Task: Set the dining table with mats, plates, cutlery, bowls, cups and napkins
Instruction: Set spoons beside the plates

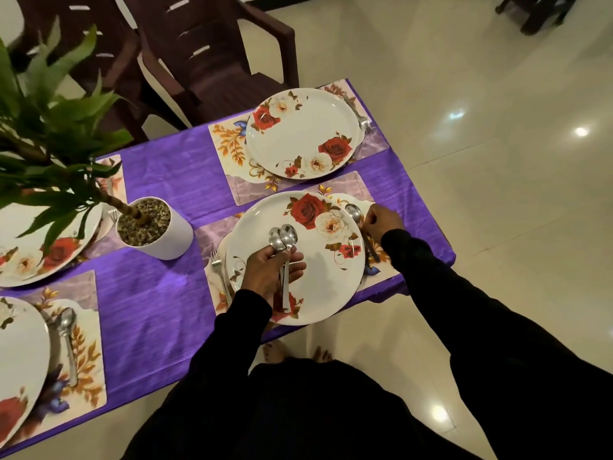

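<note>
My left grip (270, 268) curls round two spoons (283, 240) above the near rose plate (318, 280). My right grip (381, 224) pinches another spoon (353, 212) on the mat just right of that plate.

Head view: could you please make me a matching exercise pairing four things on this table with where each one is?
Things:
1. two spoons
2. single spoon
3. fork
4. plant pot

Places:
A. on the mat left of the near plate
B. on the purple cloth between settings
C. held in the left hand
D. at the right hand, right of the near plate

Pairs: 1-C, 2-D, 3-A, 4-B
</note>
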